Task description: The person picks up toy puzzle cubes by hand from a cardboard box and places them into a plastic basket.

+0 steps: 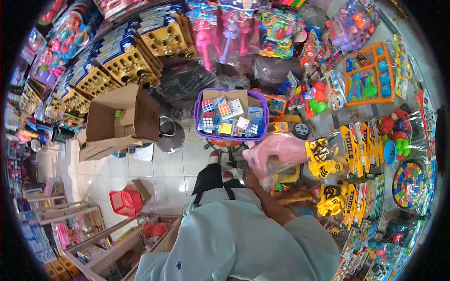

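My right hand [253, 180] hangs low beside my leg, close to a pink plastic ride-on toy [274, 152] partly wrapped in clear film; its fingers are not clear. Only a bit of my left arm [173, 230] shows at my side, and the hand is out of sight. Ahead of my feet stands a purple basket [197, 122] with several puzzle cubes and small packs on cardboard. To its left, an open cardboard box [101, 129] has a small green puzzle cube [119, 113] inside.
Packaged toys hang along the back and right, among them yellow tool sets [351, 150] and an orange tray [391, 99]. A metal stool [171, 140] stands between box and basket. A red basket [125, 203] sits on the tiled floor [164, 175]; a glass display case [89, 262] is lower left.
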`<state>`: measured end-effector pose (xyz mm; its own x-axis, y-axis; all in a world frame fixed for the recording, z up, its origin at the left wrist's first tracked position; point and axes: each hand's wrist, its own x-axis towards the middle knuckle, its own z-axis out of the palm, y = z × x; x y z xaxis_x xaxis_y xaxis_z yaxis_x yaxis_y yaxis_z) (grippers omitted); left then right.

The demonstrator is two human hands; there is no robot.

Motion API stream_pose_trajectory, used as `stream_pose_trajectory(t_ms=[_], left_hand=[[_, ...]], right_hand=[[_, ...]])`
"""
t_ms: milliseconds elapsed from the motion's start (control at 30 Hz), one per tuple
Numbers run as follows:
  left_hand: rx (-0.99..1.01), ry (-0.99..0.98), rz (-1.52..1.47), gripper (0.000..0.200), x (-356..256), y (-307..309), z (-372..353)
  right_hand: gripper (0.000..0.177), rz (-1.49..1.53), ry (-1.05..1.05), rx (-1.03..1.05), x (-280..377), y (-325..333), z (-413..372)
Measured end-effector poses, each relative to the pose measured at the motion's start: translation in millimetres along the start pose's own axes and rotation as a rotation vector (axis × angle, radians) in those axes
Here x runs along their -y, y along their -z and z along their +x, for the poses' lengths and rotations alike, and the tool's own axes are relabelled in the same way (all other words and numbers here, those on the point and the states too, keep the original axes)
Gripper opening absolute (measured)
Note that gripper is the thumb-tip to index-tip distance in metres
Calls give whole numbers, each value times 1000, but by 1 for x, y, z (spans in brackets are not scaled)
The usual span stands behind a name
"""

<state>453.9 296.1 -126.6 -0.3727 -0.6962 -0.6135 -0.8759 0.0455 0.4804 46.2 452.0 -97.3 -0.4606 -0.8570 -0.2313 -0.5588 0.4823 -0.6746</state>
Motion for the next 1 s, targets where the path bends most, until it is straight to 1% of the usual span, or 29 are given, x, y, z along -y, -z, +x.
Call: stream_pose_trajectory(t_ms=[67,133,200,267,367,433,500,533,567,600,633,667,700,733,800,833,900,967,1000], left_hand=[[22,91,-146,41,11,-11,-30],[7,139,-240,41,17,-20,-44],[-22,158,-325,40,14,-25,-53],[-63,169,-406,40,10,-28,-56],[-138,176,-504,40,7,-29,-62],[-181,182,-560,40,7,-31,-66],[-219,195,-604,39,9,-31,-71],[-232,204,-622,39,14,-32,-74],[-241,214,-639,39,19,-33,-77],[-248,223,-653,39,24,-34,-81],[-252,234,-667,39,31,-34,-85],[-253,244,-679,39,38,-34,-90],[-251,256,-689,39,47,-35,-92],[-252,263,-698,39,57,-34,-94],[-252,282,-717,39,78,-30,-97],[-253,293,-726,38,89,-27,-100],[-265,306,-746,38,109,-19,-103],[-275,305,-762,38,132,-10,-103],[-281,302,-768,38,143,-4,-103]], right_hand=[[56,-93,-88,356,-40,-30,-26],[53,-176,-171,639,-77,-55,-55],[50,-202,-242,760,-95,-57,-76],[47,-215,-295,835,-107,-54,-89],[43,-268,-309,918,-116,-46,-84],[42,-341,-273,969,-116,-40,-67],[41,-481,-145,1053,-115,-36,-38],[40,-603,9,1105,-109,-33,-18],[40,-757,213,1173,-102,-33,4],[40,-936,478,1192,-95,-36,26],[41,-1013,593,1150,-84,-39,49],[41,-1071,661,1101,-74,-45,70],[43,-766,201,885,-53,-49,83],[45,-335,-119,555,-31,-52,96],[39,-226,-101,364,37,-56,116],[39,-228,-99,358,51,-72,125],[32,101,-101,346,80,-107,141],[28,82,-29,359,139,-129,133],[29,89,-47,420,141,-162,135]])
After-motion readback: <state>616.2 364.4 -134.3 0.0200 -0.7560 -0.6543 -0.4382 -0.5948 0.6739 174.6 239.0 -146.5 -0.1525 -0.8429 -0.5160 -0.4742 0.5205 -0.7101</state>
